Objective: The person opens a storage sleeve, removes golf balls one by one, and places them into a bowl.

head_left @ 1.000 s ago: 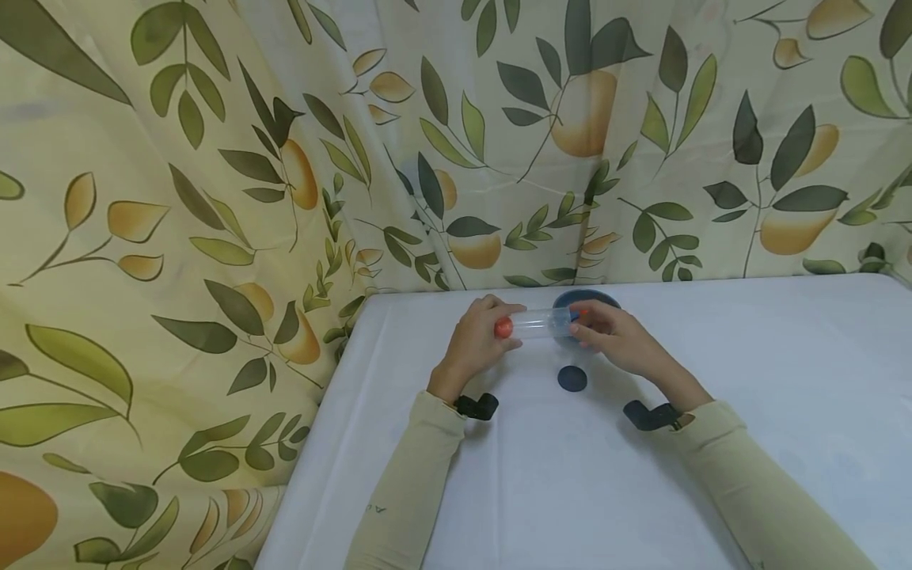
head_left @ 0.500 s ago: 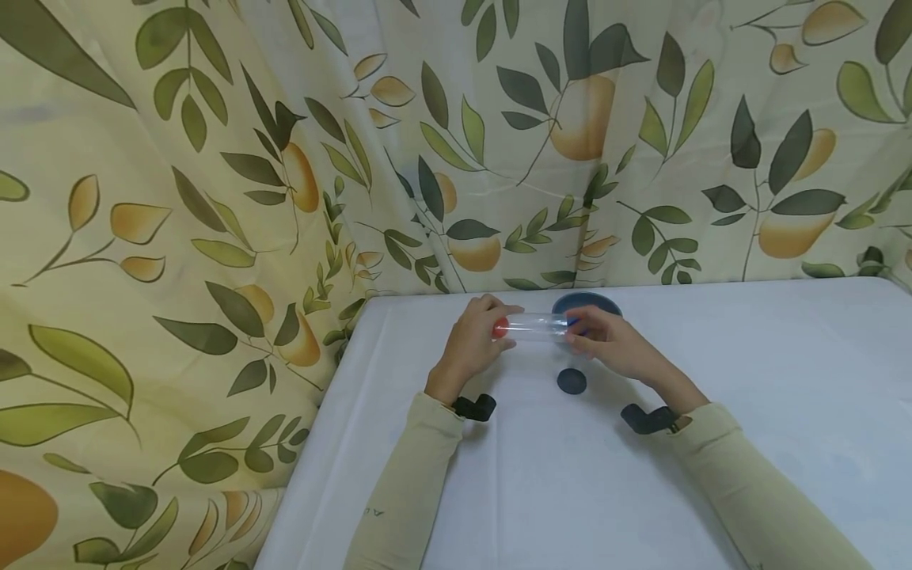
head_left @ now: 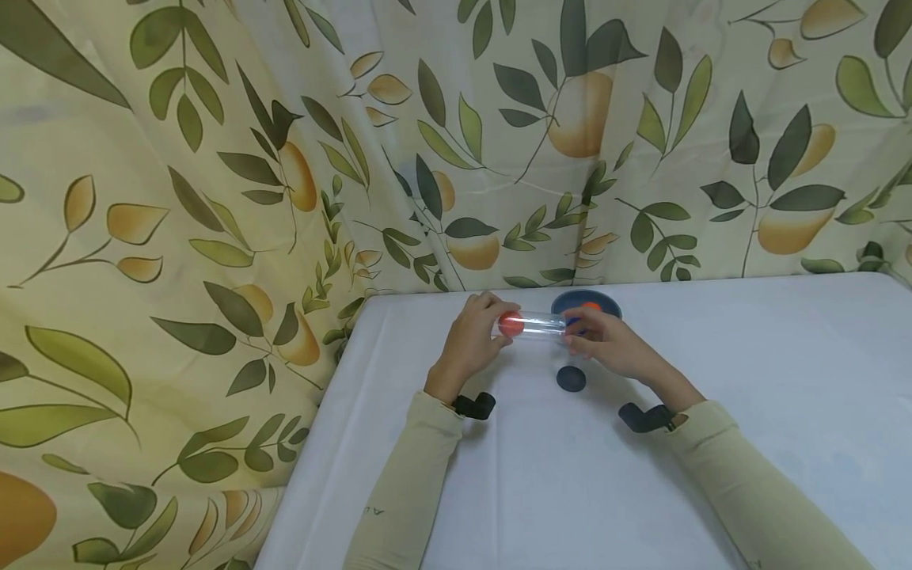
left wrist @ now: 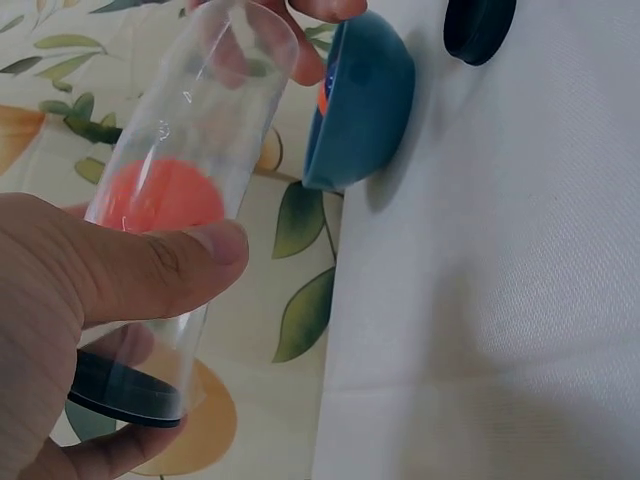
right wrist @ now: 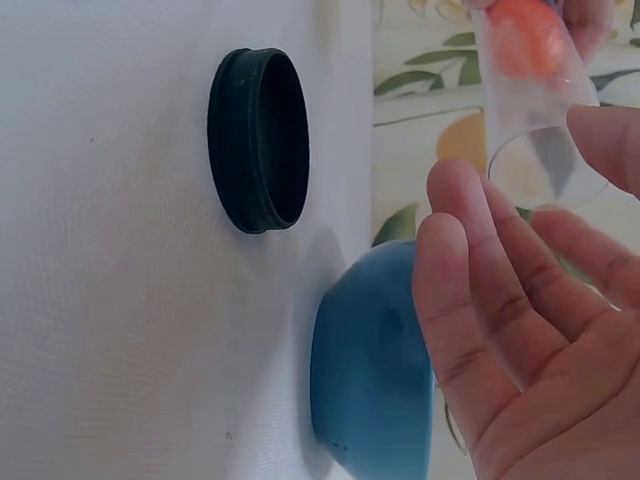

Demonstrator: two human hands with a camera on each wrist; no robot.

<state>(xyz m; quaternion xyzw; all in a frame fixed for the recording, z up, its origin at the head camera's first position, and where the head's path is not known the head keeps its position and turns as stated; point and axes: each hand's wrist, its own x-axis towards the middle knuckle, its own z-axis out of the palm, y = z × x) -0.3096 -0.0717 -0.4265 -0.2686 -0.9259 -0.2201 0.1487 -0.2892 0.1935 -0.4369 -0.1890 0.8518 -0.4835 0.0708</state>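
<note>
My left hand [head_left: 466, 344] grips a clear plastic tube [head_left: 543, 326] with its thumb across the near side, holding it above the table. A black cap [left wrist: 125, 390] closes the tube's left end, and a red-orange ball [left wrist: 165, 195] lies inside, next to the thumb. The tube's other end has no cap. At that uncapped end is my right hand [head_left: 616, 342], its fingers loosely extended and its thumb overlapping the rim in the right wrist view. Behind the right hand stands a blue bowl [left wrist: 375, 110] with an orange ball [head_left: 591, 305] and something blue in it.
A loose black cap [right wrist: 255, 140] lies on the white-covered table [head_left: 534, 475], in front of the bowl. Close behind the table's far edge hangs a leaf-and-fruit patterned curtain [head_left: 527, 158].
Inside the tube the red-orange ball has shifted a little to the right, away from the capped end. The orange ball in the bowl shows more. Both hands have hardly moved.
</note>
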